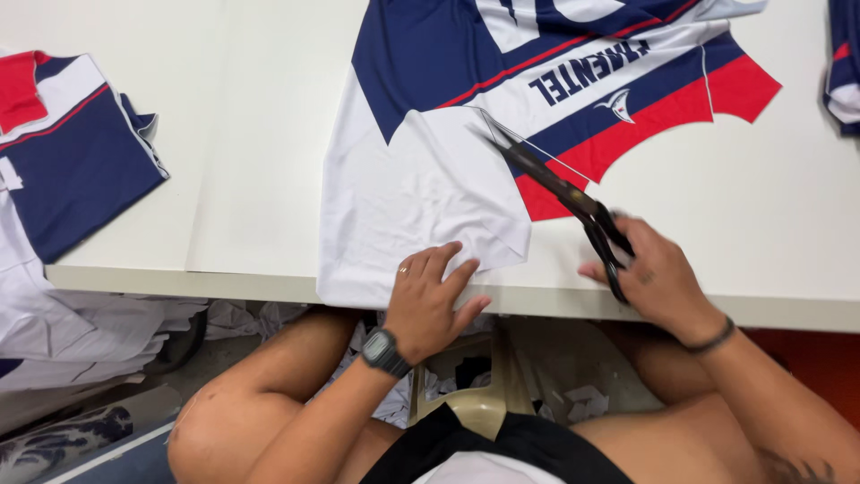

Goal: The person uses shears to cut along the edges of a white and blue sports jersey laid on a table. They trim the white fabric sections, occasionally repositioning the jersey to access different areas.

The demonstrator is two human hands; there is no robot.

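Folded navy-red-white garment (63,143) far left on white surface (260,179). Left hand (430,300) flat, fingers (448,269) spread, pressing white near edge of printed fabric panel (421,170) at surface's near edge. Right hand (654,278) just right of panel, fingers closed round handles of black scissors (560,188), blades parted, tips in fabric.

White table (269,134), folded navy-red-white garment (72,143) at nine o'clock, another at three o'clock (844,72), fabric scraps (98,332) at seven o'clock

light: bright, even overhead | shadows: soft | blur: slight on right hand (658,278)
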